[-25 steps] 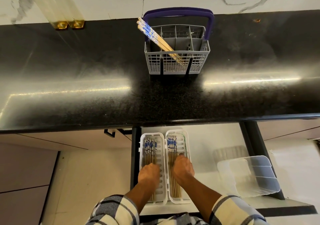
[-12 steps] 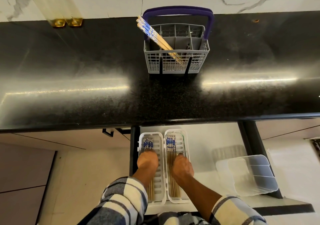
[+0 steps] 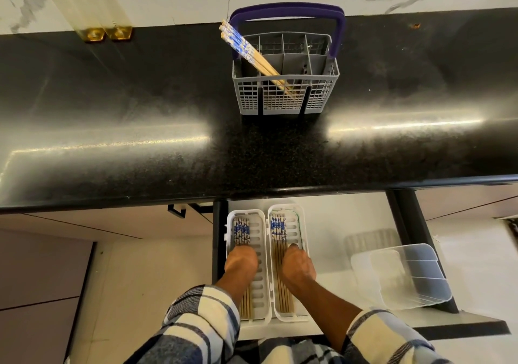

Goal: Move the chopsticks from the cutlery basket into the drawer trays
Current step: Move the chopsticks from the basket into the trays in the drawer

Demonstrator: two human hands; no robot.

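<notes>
A grey cutlery basket (image 3: 286,94) with a purple handle stands on the black counter and holds a few blue-patterned chopsticks (image 3: 246,52) that lean to the left. Below it, in the open drawer, lie two white slotted trays. The left tray (image 3: 259,254) and the right tray (image 3: 297,223) each hold several chopsticks laid lengthwise. My left hand (image 3: 241,262) rests on the chopsticks (image 3: 241,232) in the left tray, fingers pointing down. My right hand (image 3: 297,267) touches the chopsticks (image 3: 277,229) in the right tray. Both hands' fingertips are hidden under their backs.
A clear plastic container (image 3: 403,276) lies tilted at the drawer's right side. The black counter (image 3: 140,139) edge overhangs the drawer's back. Two gold-footed posts (image 3: 108,33) stand at the counter's back left. Closed cabinet fronts flank the drawer.
My left hand has slid forward along the left tray, over chopsticks that stayed in place. The right hand has kept its place in the right tray.
</notes>
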